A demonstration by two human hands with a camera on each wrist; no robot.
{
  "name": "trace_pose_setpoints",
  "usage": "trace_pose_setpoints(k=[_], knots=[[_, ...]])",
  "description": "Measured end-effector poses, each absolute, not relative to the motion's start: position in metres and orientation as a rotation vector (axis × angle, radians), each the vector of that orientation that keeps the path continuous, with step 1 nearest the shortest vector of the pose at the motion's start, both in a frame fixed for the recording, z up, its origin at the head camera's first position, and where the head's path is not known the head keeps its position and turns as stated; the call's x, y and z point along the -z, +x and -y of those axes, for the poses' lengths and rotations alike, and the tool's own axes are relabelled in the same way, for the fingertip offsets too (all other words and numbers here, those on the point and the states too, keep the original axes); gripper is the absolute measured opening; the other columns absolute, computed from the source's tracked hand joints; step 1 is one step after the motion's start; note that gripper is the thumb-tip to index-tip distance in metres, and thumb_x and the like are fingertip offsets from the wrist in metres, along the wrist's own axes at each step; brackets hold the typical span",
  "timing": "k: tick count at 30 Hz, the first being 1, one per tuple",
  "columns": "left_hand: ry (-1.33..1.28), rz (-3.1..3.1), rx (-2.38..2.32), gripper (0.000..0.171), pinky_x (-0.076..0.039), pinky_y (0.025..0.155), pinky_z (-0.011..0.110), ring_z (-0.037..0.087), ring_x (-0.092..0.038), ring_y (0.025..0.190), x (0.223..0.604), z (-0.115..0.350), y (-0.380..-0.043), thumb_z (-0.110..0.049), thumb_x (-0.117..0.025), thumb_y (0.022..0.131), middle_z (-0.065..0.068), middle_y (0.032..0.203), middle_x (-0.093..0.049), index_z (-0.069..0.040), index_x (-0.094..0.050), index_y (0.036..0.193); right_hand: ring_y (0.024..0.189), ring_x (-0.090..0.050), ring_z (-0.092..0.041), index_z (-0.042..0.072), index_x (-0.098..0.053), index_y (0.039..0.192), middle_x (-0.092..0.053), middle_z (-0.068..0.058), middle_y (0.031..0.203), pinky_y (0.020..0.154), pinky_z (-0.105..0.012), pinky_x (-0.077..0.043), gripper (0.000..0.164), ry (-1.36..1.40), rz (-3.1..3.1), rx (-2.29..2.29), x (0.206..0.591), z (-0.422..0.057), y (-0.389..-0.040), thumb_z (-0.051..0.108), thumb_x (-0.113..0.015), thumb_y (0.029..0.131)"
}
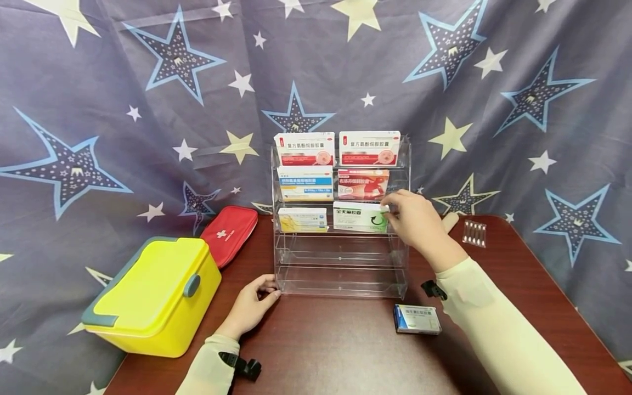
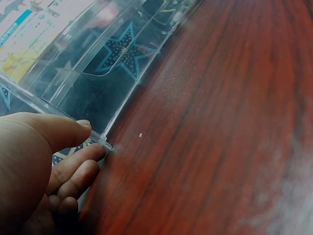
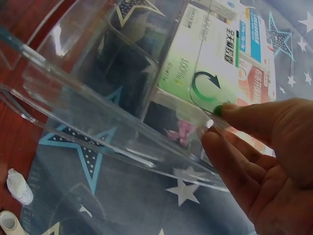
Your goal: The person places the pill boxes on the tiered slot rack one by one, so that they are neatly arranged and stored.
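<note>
A clear acrylic display rack [image 1: 340,288] stands on the table, with medicine boxes on its upper three tiers. My right hand [image 1: 417,222] is at the right end of a green and white medicine box [image 1: 359,218] on the third tier. In the right wrist view, the thumb and forefinger pinch that box's corner. At the rack's lower left corner, my left hand [image 1: 252,304] holds the side edge between thumb and fingers, as the left wrist view shows. A blue and white medicine box [image 1: 417,319] lies on the table in front of the rack's right side.
To the left are a yellow lidded box [image 1: 148,291] and a red first-aid pouch [image 1: 229,233]. A blister pack [image 1: 474,233] lies at the right, near a beige roll [image 1: 450,221]. A star-patterned curtain [image 1: 340,66] hangs behind the table [image 1: 336,351].
</note>
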State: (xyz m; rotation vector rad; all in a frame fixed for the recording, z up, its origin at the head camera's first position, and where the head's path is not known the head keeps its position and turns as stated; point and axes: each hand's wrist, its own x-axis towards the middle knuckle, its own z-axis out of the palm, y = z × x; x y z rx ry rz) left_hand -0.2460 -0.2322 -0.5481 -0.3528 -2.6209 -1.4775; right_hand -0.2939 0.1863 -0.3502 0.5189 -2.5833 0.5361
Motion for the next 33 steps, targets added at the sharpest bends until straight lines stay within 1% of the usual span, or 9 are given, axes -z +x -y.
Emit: trace_pose_setpoints(k=[4, 6, 9, 13, 16, 18, 23, 29, 33], knots=[[-0.346, 2.619, 1.482, 0.034, -0.05, 0.088, 0.036, 0.017, -0.067, 0.099, 0.548, 0.232, -0.246, -0.011, -0.079, 0.094, -0.001, 0.105, -0.073, -0.01, -0.069, 0.127, 0.092, -0.074, -0.026, 0.009, -0.075, 0.115, -0.071, -0.008, 0.108, 0.082, -0.051, -0.055, 0.025, 0.543, 2.552, -0.627, 0.349, -0.196, -0.289, 0.011, -0.081, 0.091], [-0.354, 2.623, 1.479, 0.034, -0.05, 0.089, 0.036, 0.017, -0.067, 0.1, 0.549, 0.232, -0.246, -0.012, -0.079, 0.095, -0.001, 0.106, -0.073, -0.01, -0.069, 0.127, 0.091, -0.074, -0.025, 0.009, -0.075, 0.113, -0.072, -0.007, 0.106, 0.08, -0.049, -0.055, 0.024, 0.565, 2.507, -0.673, 0.351, -0.205, -0.283, 0.011, -0.082, 0.09], [-0.35, 2.628, 1.474, 0.034, -0.05, 0.089, 0.037, 0.017, -0.067, 0.1, 0.549, 0.233, -0.246, -0.011, -0.079, 0.094, -0.001, 0.106, -0.073, -0.01, -0.069, 0.127, 0.084, -0.069, -0.021, 0.009, -0.075, 0.113, -0.07, -0.005, 0.101, 0.076, -0.044, -0.052, 0.027, 0.576, 2.415, -0.718, 0.359, -0.222, -0.271, 0.012, -0.084, 0.088], [-0.336, 2.629, 1.471, 0.034, -0.05, 0.089, 0.037, 0.017, -0.067, 0.099, 0.548, 0.234, -0.246, -0.01, -0.08, 0.094, -0.002, 0.105, -0.073, -0.011, -0.069, 0.127, 0.08, -0.064, -0.015, 0.012, -0.074, 0.112, -0.069, 0.002, 0.097, 0.072, -0.029, -0.048, 0.031, 0.541, 2.339, -0.777, 0.374, -0.25, -0.249, 0.01, -0.087, 0.084], [-0.34, 2.628, 1.473, 0.035, -0.05, 0.089, 0.037, 0.017, -0.067, 0.1, 0.548, 0.234, -0.246, -0.01, -0.079, 0.094, -0.001, 0.106, -0.073, -0.01, -0.069, 0.127, 0.082, -0.068, -0.015, 0.014, -0.073, 0.11, -0.069, 0.006, 0.097, 0.072, -0.021, -0.048, 0.032, 0.53, 2.382, -0.833, 0.39, -0.27, -0.234, 0.01, -0.09, 0.083], [-0.343, 2.63, 1.473, 0.034, -0.05, 0.088, 0.037, 0.017, -0.068, 0.1, 0.548, 0.235, -0.246, -0.01, -0.079, 0.094, -0.001, 0.106, -0.073, -0.01, -0.069, 0.127, 0.085, -0.069, -0.018, 0.014, -0.072, 0.112, -0.07, 0.006, 0.1, 0.074, -0.022, -0.05, 0.034, 0.551, 2.449, -0.863, 0.405, -0.28, -0.225, 0.012, -0.09, 0.083], [-0.336, 2.629, 1.477, 0.034, -0.049, 0.087, 0.036, 0.018, -0.068, 0.099, 0.548, 0.235, -0.246, -0.009, -0.079, 0.094, -0.001, 0.105, -0.073, -0.01, -0.069, 0.127, 0.093, -0.068, -0.022, 0.014, -0.07, 0.121, -0.069, 0.004, 0.11, 0.076, -0.034, -0.055, 0.043, 0.668, 2.651, -0.926, 0.449, -0.296, -0.207, 0.023, -0.09, 0.085], [-0.338, 2.619, 1.495, 0.034, -0.05, 0.088, 0.036, 0.018, -0.067, 0.099, 0.55, 0.234, -0.246, -0.01, -0.079, 0.094, 0.0, 0.106, -0.073, -0.01, -0.069, 0.127, 0.095, -0.068, -0.021, 0.007, -0.066, 0.128, -0.068, -0.008, 0.117, 0.075, -0.034, -0.056, 0.049, 0.887, 2.826, -1.143, 0.483, -0.306, -0.197, 0.025, -0.088, 0.087], [-0.336, 2.616, 1.502, 0.034, -0.05, 0.089, 0.038, 0.018, -0.067, 0.099, 0.55, 0.232, -0.246, -0.009, -0.079, 0.094, 0.0, 0.106, -0.073, -0.009, -0.069, 0.127, 0.093, -0.064, -0.018, 0.006, -0.069, 0.125, -0.065, -0.005, 0.112, 0.07, -0.031, -0.054, 0.049, 0.951, 2.869, -1.199, 0.495, -0.31, -0.197, 0.026, -0.089, 0.085]])
